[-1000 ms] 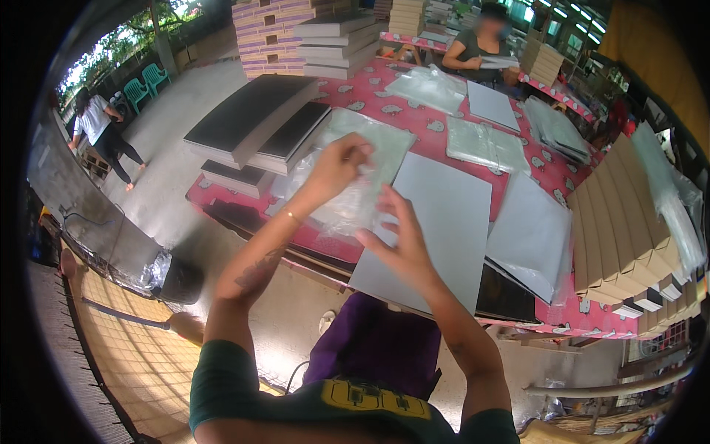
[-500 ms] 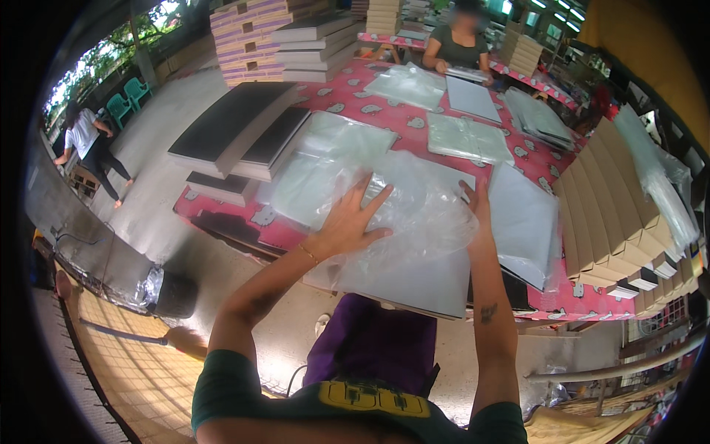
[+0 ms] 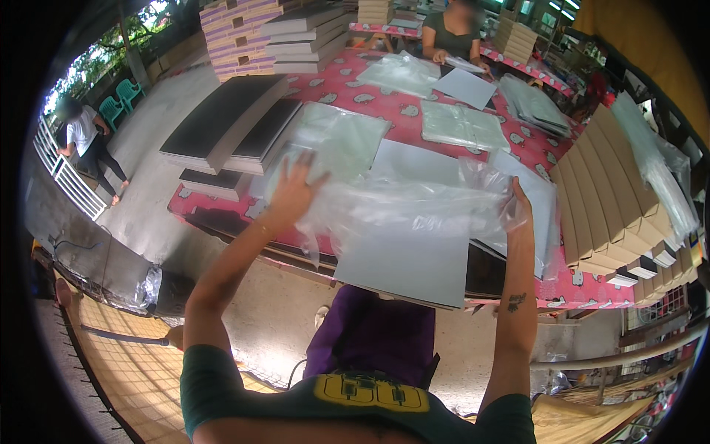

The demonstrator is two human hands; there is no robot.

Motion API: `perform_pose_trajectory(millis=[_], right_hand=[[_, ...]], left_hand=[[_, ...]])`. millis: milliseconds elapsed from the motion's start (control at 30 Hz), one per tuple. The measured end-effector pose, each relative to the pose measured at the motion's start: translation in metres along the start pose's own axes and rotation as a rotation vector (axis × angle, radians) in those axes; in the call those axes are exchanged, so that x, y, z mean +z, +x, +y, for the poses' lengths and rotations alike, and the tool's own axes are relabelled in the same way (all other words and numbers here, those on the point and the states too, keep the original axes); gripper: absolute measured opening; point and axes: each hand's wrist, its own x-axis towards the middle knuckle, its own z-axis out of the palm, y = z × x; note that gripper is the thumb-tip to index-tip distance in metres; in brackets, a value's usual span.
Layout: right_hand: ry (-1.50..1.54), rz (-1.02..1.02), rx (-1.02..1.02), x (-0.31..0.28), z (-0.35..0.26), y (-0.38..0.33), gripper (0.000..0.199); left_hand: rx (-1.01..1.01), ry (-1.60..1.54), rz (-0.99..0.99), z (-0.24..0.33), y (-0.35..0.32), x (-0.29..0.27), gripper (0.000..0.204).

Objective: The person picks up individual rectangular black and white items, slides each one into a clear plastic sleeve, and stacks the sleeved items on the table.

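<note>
A clear plastic bag (image 3: 414, 200) stretches crumpled between my two hands, across a white sheet or board (image 3: 407, 259) at the table's near edge. My left hand (image 3: 294, 194), slightly blurred, has its fingers spread at the bag's left end, over a stack of clear plastic bags (image 3: 344, 137). At the right end, my right hand (image 3: 519, 207) is closed on gathered plastic, which covers part of its fingers. Just beyond that hand lies another pale sheet in plastic (image 3: 543, 222).
Thick black-covered books (image 3: 225, 118) are piled at left. Folded brown cardboard pieces (image 3: 610, 200) line the right side. More plastic packs (image 3: 462, 126) lie farther back on the pink patterned table (image 3: 336, 87). A co-worker (image 3: 452, 33) handles sheets across it; another person (image 3: 89, 137) stands far left.
My hands have moved apart, the left leftward and the right rightward, drawing the plastic bag out wide between them. The co-worker's pale sheet has turned, and the person at far left has moved slightly.
</note>
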Motion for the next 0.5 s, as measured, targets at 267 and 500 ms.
perform_pose_trajectory(millis=[267,500], right_hand=[[-0.471,0.017,0.026,-0.038,-0.020,-0.020,0.023],[0.011,-0.178,-0.184,0.104,0.024,-0.119,0.026]], left_hand=[[0.217,-0.189,-0.019,-0.014,0.012,0.019,0.035],[-0.346,-1.546,0.299,0.121,0.086,-0.140,0.026]])
